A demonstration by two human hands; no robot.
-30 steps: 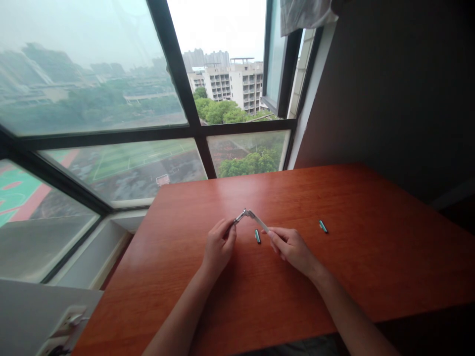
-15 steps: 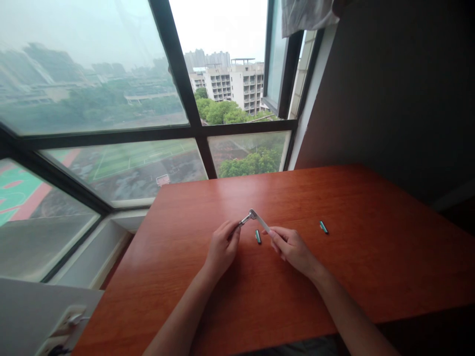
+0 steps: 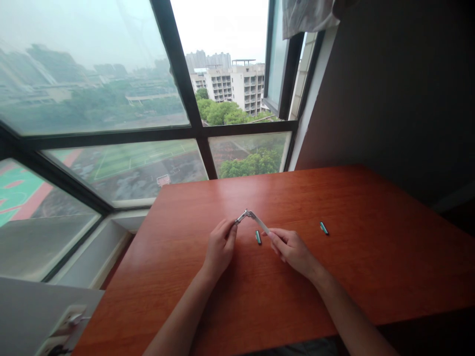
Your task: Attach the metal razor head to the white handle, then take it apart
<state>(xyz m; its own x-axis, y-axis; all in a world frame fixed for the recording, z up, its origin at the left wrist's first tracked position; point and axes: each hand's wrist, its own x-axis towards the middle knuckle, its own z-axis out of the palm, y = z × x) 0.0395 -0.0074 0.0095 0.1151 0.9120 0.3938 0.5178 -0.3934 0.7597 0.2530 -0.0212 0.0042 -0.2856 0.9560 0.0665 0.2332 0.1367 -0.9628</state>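
Observation:
Over the middle of the table, my left hand [image 3: 219, 247] is closed around a slim silver razor handle [image 3: 242, 216], pointing up and right. My right hand [image 3: 291, 248] pinches the lower end of a pale grey, narrow stick-like tool [image 3: 261, 223], which slants up to the left. The tips of the two meet, or nearly so, in an inverted V; their small ends are too fine to make out. Below this, between my hands, lies a small green-and-black razor cartridge [image 3: 258, 237]. A second, similar cartridge [image 3: 324, 228] rests farther right.
A reddish-brown wooden table [image 3: 178, 291] spreads under my hands. Dark-framed windows [image 3: 200, 132] stand beyond its far and left sides, with one sash swung open. At lower left a wall socket [image 3: 70, 319] holds a plug. A dark wall [image 3: 389, 89] rises on the right.
My left hand has shifted slightly left with the razor handle, so its tip has slid left off the pale tool's tip. The right hand and both cartridges look nearly unmoved.

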